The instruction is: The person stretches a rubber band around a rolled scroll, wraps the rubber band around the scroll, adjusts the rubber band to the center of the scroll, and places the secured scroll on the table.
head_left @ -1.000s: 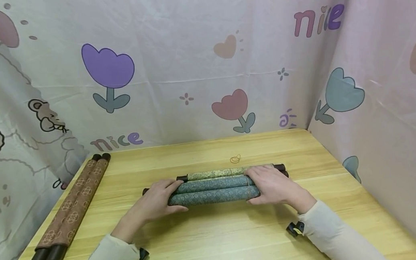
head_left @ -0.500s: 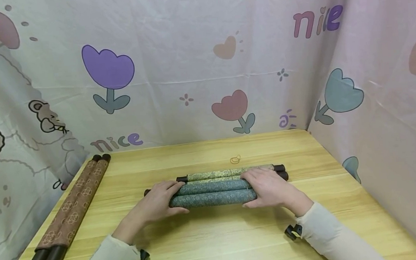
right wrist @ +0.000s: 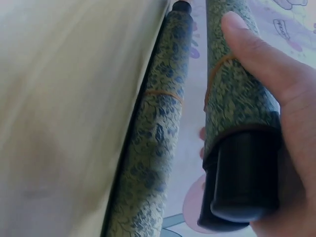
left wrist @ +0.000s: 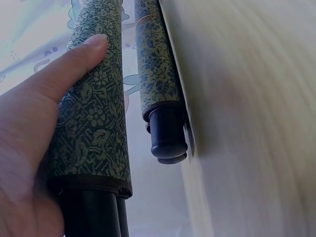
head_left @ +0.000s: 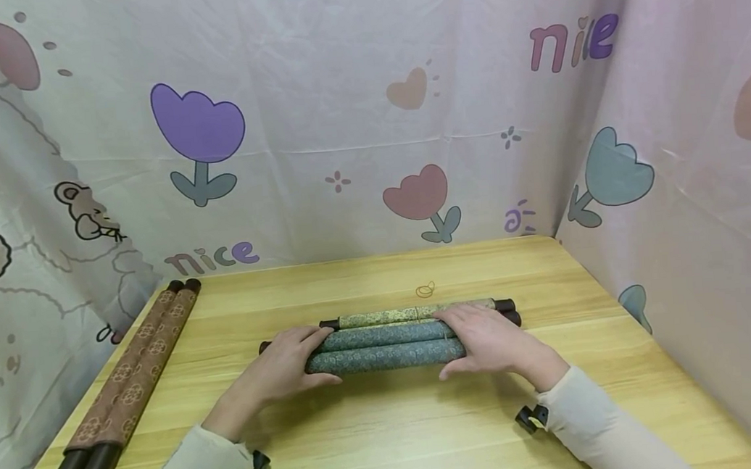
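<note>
A blue-green patterned hanging scroll, rolled from both ends into two side-by-side rolls, is held level above the tabletop. My left hand grips its left end, thumb along the near side and fingers over the far side. At the other end my right hand grips it likewise, close to a thin rubber band round the rolls. Black end knobs stick out beside the palm in the right wrist view. Just behind lies a yellow-green scroll with blue flowers, also banded and apart from the held one.
A brown flowered scroll with dark knobs lies slantwise along the left of the wooden table. A loose rubber band rests behind the yellow-green scroll. Printed curtains enclose the back and sides.
My right hand has shifted slightly left along the blue-green scroll, and the scroll's right end has dipped a little toward me. The left hand has barely moved.
</note>
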